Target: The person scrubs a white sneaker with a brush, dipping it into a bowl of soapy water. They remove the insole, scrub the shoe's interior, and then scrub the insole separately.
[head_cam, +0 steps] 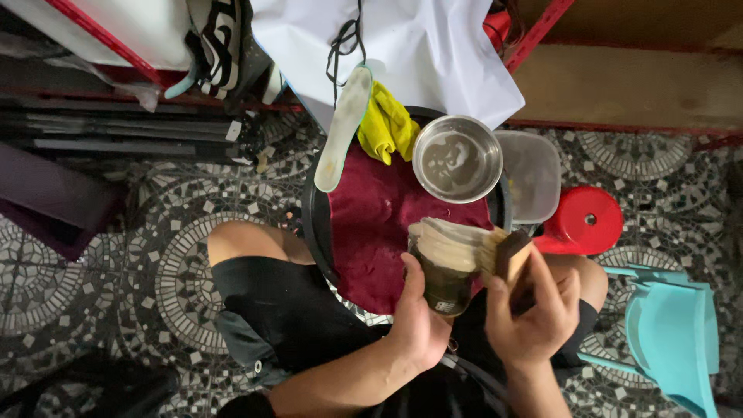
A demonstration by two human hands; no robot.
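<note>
Two containers, steel bowl of cloudy liquid, clear plastic tub; fingers closed: left on shoe, right on brush.

Seated person, head view looks down at lap. Left hand grips a dark shoe turned pale sole up, over a maroon cloth on a round black tray. Right hand holds a wooden-backed brush against the sole's edge. On the tray: steel bowl of cloudy water, yellow rag, loose insole. Clear plastic container, red stool and turquoise chair to the right on patterned tile floor
</note>
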